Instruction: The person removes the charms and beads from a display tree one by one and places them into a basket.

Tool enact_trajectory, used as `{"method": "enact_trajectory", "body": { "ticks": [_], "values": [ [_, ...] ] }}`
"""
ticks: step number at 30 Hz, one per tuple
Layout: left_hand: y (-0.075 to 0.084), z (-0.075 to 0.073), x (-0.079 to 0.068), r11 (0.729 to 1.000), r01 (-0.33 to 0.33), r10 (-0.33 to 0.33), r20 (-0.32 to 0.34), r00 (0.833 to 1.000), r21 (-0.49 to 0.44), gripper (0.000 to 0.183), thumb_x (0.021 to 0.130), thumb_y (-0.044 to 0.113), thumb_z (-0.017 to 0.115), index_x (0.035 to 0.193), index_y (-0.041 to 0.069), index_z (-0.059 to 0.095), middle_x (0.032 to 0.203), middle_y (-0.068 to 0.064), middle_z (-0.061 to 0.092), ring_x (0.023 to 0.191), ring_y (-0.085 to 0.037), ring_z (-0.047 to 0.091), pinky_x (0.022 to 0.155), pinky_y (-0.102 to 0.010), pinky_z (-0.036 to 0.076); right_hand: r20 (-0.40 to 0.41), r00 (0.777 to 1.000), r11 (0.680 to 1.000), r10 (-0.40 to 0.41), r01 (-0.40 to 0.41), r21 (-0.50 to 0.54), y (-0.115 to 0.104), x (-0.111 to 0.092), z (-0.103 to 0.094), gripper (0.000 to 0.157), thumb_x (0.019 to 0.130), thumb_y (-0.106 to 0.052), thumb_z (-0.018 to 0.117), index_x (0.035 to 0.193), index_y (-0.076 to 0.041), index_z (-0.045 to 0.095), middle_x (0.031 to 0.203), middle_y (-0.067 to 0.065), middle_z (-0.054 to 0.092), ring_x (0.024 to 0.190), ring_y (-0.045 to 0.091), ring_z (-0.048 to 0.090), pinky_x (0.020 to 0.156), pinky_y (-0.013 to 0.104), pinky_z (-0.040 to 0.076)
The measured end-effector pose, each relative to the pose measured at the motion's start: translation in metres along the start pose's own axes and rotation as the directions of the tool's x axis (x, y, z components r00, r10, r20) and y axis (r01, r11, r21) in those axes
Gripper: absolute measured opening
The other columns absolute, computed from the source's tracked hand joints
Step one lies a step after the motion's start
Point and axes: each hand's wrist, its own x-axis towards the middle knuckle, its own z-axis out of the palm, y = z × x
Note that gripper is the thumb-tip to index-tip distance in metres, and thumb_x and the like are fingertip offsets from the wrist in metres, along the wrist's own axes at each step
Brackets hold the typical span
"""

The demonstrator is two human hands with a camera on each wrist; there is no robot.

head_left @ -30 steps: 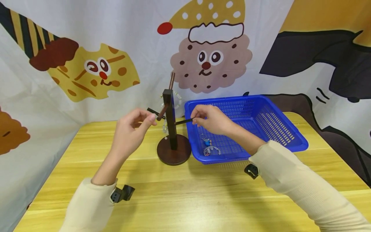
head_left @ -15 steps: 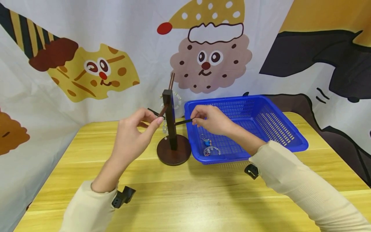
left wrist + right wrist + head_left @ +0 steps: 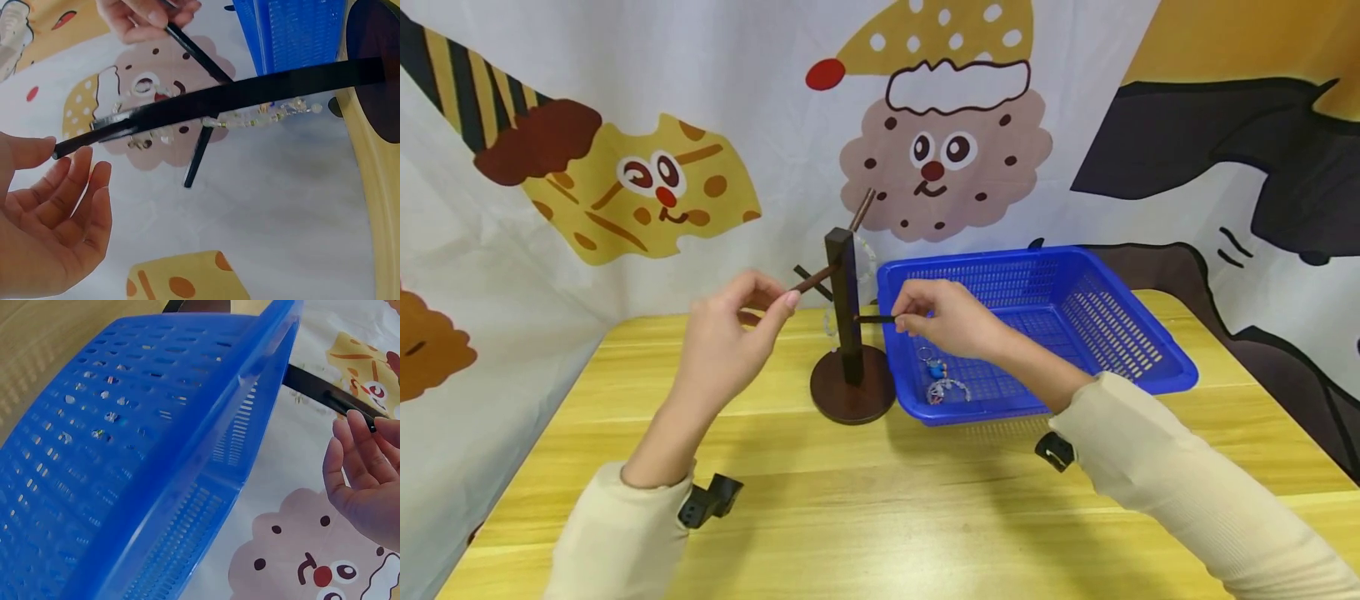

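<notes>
A dark wooden stand (image 3: 847, 321) with a round base and several side pegs stands upright on the table. My left hand (image 3: 726, 342) pinches the end of its upper front peg (image 3: 815, 280) between thumb and fingers. Lower on the right, my right hand (image 3: 951, 321) pinches the tip of another peg (image 3: 874, 319). Clear beaded bracelets (image 3: 867, 257) hang on the far side of the stand, partly hidden by the post. In the left wrist view the beads (image 3: 262, 117) show along the post (image 3: 250, 94).
A blue plastic basket (image 3: 1120, 333) sits right of the stand, under my right hand. Inside lie a blue charm keychain (image 3: 936, 367) and a beaded bracelet (image 3: 955, 386). A patterned cloth (image 3: 760, 100) hangs behind the wooden table (image 3: 865, 517).
My left hand has moved from beside the upper front peg to pinching it, then back left. The stand has turned slightly, its front peg swinging left. My right hand keeps its pinch.
</notes>
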Motion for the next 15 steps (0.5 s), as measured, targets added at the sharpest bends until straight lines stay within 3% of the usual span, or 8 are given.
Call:
{"method": "enact_trajectory", "body": {
  "ticks": [8,15],
  "values": [
    [-0.01,-0.006,0.008,0.999,0.047,-0.047,-0.007,0.999,-0.006,0.018,0.091,0.017,0.059,0.091,-0.001,0.061,0.082,-0.011,0.067,0.075,-0.019,0.063,0.062,-0.014,0.045,-0.013,0.998,0.997,-0.069,0.069,-0.029,-0.006,-0.004,0.009,0.006,0.085,0.0,0.062,0.084,-0.006,0.061,0.078,0.008,0.065,0.07,0.014,0.059,0.062,0.029,0.047],
    [-0.015,-0.012,0.014,0.997,0.074,-0.074,0.017,0.997,0.008,0.02,0.092,0.018,0.055,0.093,-0.001,0.06,0.082,-0.014,0.067,0.076,-0.023,0.064,0.056,-0.019,0.042,-0.007,0.992,0.991,-0.126,0.126,-0.038,-0.013,-0.007,0.017,0.007,0.084,0.0,0.063,0.084,-0.006,0.06,0.077,0.001,0.064,0.073,0.011,0.059,0.06,0.027,0.045]
  ]
}}
